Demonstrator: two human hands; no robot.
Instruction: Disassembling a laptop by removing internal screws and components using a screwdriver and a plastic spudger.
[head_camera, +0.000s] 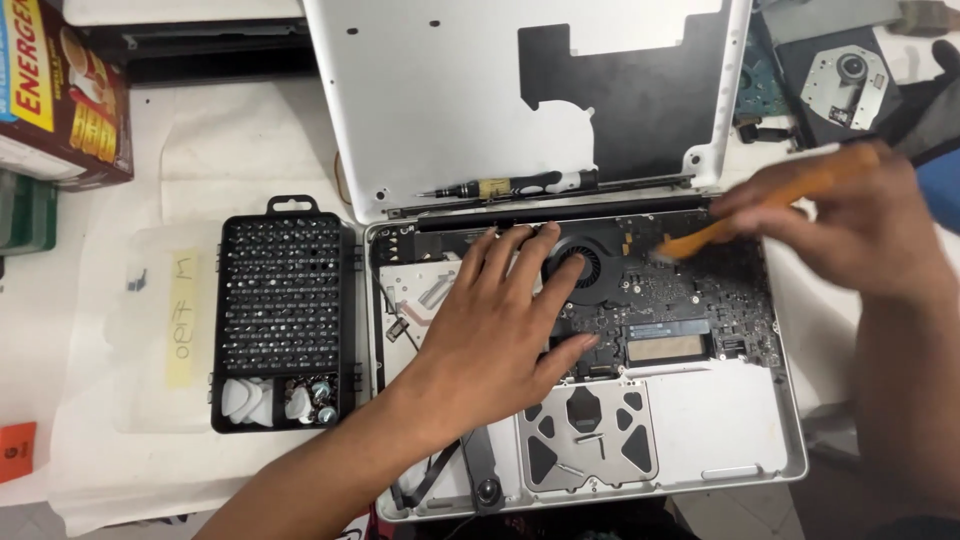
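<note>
An opened silver laptop base (700, 420) lies in front of me with its dark circuit board (690, 300) and round black fan (580, 265) exposed. My left hand (490, 330) rests flat on the board, fingers spread beside the fan, thumb near the memory slot. My right hand (850, 220) grips an orange-handled brush (760, 205), blurred by motion, its pale bristle tip touching the board just right of the fan. The removed silver bottom cover (450, 100) lies beyond the base, with a black and yellow screwdriver (510, 185) along its near edge.
A black case of several screwdriver bits (285, 310) sits left of the laptop, next to a clear lid bearing a yellow sticky note (183, 320). A cardboard box (65, 90) stands at the far left. A loose optical drive (845, 85) lies at the top right.
</note>
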